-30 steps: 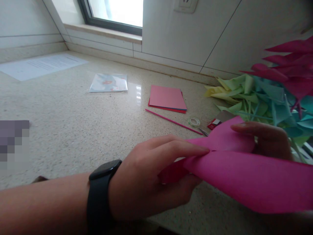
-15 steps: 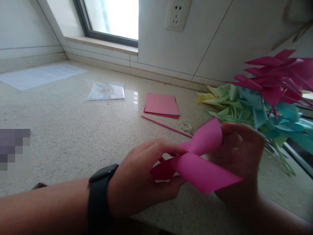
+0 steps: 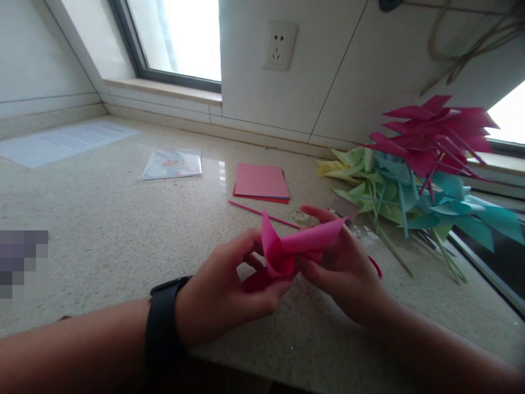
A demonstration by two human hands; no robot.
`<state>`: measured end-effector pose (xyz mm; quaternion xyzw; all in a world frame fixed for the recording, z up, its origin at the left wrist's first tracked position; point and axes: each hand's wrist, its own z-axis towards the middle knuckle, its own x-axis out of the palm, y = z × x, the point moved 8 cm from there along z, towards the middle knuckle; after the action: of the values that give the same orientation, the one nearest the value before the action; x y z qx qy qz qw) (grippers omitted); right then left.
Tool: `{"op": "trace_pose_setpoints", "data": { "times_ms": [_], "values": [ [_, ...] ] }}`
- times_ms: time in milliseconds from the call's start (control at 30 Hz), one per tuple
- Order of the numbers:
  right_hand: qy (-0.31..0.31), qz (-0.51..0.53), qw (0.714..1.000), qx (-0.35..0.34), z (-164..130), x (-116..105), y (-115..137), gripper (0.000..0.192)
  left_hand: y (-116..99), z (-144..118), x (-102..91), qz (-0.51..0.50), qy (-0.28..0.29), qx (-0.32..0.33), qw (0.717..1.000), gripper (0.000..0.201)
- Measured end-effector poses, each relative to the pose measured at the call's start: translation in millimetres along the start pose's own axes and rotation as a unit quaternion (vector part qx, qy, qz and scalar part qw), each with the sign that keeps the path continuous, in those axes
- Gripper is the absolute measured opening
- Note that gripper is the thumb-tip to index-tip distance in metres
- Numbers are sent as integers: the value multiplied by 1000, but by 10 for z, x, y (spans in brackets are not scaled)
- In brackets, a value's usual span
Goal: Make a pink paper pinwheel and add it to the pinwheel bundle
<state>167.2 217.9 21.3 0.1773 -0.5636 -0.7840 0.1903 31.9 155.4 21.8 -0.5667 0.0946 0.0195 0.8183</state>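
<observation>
While a printed sheet point(image 3: 61, 142) is lying at the far left of the speckled bench point(image 3: 102, 230), a clear packet point(image 3: 172, 164) is resting at its 3 o'clock. The left hand point(image 3: 223, 293), with a black watch point(image 3: 162, 323) on its wrist, is pinching the lower left part of the pink folded paper point(image 3: 293, 246) between thumb and fingers. That paper is sitting at the centre of the view, raised just above the bench, with its flaps curling toward a middle point. At its 12 o'clock a stack of pink and red sheets point(image 3: 261, 182) is lying flat, and a pink stick point(image 3: 262, 213) is lying between stack and paper, with a small ring of tape point(image 3: 301, 215) just beside the stick's right end. The right hand point(image 3: 346, 268) is gripping the paper's right side, its fingers partly hidden behind a flap. At 2 o'clock of this hand, a heap of finished pinwheels point(image 3: 414, 175), yellow-green, teal and magenta, is lying on the bench.
</observation>
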Motion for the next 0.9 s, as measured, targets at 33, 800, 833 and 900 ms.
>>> {"op": "trace_pose_setpoints", "data": {
  "times_ms": [33,800,833,900],
  "values": [
    [0,0,1000,7,6,-1,-13,54,28,9,2,-8,0,-13,1000,24],
    [94,-232,951,-181,-96,172,413,17,-135,27,-75,83,-3,77,994,14],
    [99,-235,945,-204,-108,180,449,17,-177,21,-78,101,-4,102,990,17],
    [112,-241,934,-239,-128,188,498,16,-249,9,-86,125,-7,142,982,18]
  ]
}}
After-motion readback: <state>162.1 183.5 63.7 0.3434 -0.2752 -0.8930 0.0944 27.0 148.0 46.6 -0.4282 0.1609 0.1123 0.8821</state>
